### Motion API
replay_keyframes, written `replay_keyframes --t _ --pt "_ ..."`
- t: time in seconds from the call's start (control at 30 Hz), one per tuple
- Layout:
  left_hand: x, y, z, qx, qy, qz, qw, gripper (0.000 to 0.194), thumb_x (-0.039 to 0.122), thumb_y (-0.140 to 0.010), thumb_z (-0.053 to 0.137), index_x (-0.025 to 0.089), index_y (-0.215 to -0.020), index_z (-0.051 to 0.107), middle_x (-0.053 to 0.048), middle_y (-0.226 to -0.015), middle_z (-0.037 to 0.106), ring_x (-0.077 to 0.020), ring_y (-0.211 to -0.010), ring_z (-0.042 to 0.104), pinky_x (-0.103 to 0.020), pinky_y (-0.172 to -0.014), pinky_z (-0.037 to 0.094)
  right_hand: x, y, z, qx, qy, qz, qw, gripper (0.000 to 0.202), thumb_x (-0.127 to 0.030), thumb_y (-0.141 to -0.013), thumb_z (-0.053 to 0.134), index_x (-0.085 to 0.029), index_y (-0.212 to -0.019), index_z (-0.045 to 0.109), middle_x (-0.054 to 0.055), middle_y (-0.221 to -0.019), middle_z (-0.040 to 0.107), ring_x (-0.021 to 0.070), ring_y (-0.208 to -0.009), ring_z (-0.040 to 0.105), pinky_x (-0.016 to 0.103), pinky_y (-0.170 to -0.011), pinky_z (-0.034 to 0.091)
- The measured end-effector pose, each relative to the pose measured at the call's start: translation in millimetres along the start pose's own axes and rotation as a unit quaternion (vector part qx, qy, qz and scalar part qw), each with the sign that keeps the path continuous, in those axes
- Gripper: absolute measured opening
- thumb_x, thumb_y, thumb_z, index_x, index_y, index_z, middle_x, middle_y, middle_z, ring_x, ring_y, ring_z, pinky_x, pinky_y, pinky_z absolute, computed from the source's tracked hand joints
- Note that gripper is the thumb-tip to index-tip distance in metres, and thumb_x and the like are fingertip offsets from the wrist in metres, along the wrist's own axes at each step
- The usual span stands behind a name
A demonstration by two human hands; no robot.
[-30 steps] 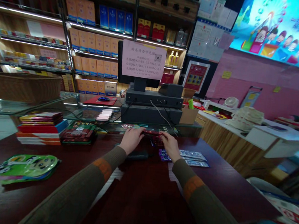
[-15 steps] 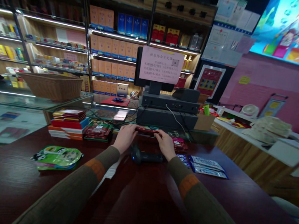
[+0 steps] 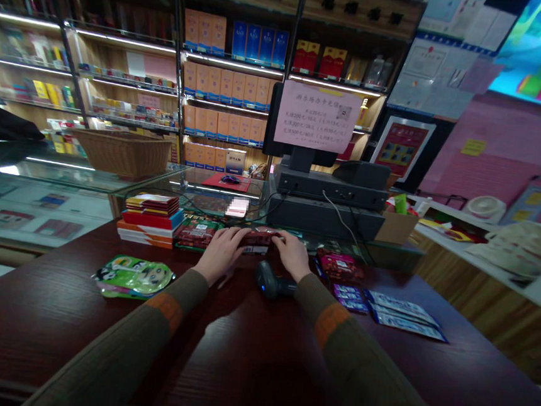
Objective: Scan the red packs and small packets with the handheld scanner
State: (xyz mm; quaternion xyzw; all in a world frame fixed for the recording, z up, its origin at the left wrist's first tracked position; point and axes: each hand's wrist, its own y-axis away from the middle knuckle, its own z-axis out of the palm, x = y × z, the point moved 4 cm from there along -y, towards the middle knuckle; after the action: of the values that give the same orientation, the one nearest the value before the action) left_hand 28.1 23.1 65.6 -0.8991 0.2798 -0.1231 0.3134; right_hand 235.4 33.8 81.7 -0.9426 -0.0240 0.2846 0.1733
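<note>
Both hands grip a dark red snack packet (image 3: 258,237) at the back of the dark wooden counter. My left hand (image 3: 223,249) has its fingers over the packet's left end, and my right hand (image 3: 293,253) pinches the right end. Immediately left of my left hand lie green-and-brown snack packets (image 3: 198,232). A black barcode scanner (image 3: 270,282) rests on the counter just below my right hand, partly hidden by my right wrist. To the right lie a pink-and-brown packet (image 3: 339,266), purple packets (image 3: 350,297) and blue-white sachets (image 3: 405,314).
A stack of small boxes (image 3: 149,224) stands at the left rear, with a green panda packet (image 3: 134,277) in front. The cash register (image 3: 329,186) and its monitor stand beyond the hands. A wicker basket (image 3: 126,154) sits on the glass case.
My head view has turned left. Both hands have carried the dark red packet leftward and down, close beside the green-and-brown packets. The scanner stays on the counter.
</note>
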Motion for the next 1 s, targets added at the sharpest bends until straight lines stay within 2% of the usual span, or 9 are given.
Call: replay_keyframes --t 0.17,0.3,0.53,0.67,0.8,1.0 --pt "-8 11 1.4 -0.010 -0.051 0.015 0.999 0.076 0.026 -0.083 0.068 0.020 -0.151 0.035 -0.013 -0.138 0.055 -0.0285 -0.129 0.051 -0.047 -0.116 0.032 -10 -3 6 -0.009 -0.006 0.006 1.000 0.027 -0.040 -0.096 0.052 -0.033 -0.113 0.072 0.002 -0.102 0.077 0.0230 -0.097 0.069 0.030 -0.082 0.043" --pt "-11 16 3.0 -0.004 -0.087 -0.006 0.996 0.086 0.022 -0.080 0.069 0.018 -0.155 0.028 -0.016 -0.139 0.053 -0.0299 -0.134 0.048 -0.048 -0.119 0.028 -15 -5 10 -0.016 -0.020 -0.004 1.000 0.028 -0.040 -0.095 0.053 -0.030 -0.113 0.072 0.003 -0.104 0.077 0.0236 -0.100 0.068 0.030 -0.082 0.044" --pt "-12 21 7.5 0.011 -0.099 -0.015 0.995 0.095 0.027 -0.078 0.070 0.019 -0.159 0.021 -0.017 -0.142 0.050 -0.0323 -0.136 0.045 -0.051 -0.122 0.023 -16 -9 14 -0.026 -0.018 -0.009 0.999 0.028 -0.040 -0.095 0.053 -0.031 -0.112 0.072 0.002 -0.105 0.076 0.0237 -0.098 0.068 0.030 -0.080 0.043" --pt "-12 23 6.9 0.014 -0.093 -0.023 0.995 0.090 0.025 -0.077 0.070 0.017 -0.156 0.028 -0.019 -0.144 0.049 -0.0332 -0.137 0.045 -0.053 -0.123 0.022 -14 -10 19 -0.025 -0.014 -0.019 0.999 0.027 -0.041 -0.095 0.052 -0.031 -0.110 0.072 0.002 -0.105 0.076 0.0230 -0.095 0.067 0.030 -0.078 0.042" --pt "-10 25 7.9 0.029 -0.080 -0.017 0.996 0.085 0.024 -0.078 0.068 0.019 -0.154 0.031 -0.018 -0.153 0.040 -0.0336 -0.145 0.036 -0.054 -0.124 0.019 -10 -12 24 -0.017 -0.028 -0.026 0.999 0.024 -0.043 -0.095 0.053 -0.028 -0.101 0.071 0.001 -0.091 0.075 0.0200 -0.085 0.065 0.028 -0.075 0.041" --pt "-12 30 15.0 0.027 -0.072 -0.015 0.997 0.089 0.027 -0.077 0.070 0.015 -0.155 0.029 -0.017 -0.142 0.051 -0.0314 -0.137 0.044 -0.051 -0.125 0.020 0 -15 29 -0.009 -0.067 -0.024 0.997 0.022 -0.039 -0.095 0.053 -0.026 -0.097 0.071 0.001 -0.088 0.074 0.0193 -0.084 0.066 0.028 -0.077 0.043"
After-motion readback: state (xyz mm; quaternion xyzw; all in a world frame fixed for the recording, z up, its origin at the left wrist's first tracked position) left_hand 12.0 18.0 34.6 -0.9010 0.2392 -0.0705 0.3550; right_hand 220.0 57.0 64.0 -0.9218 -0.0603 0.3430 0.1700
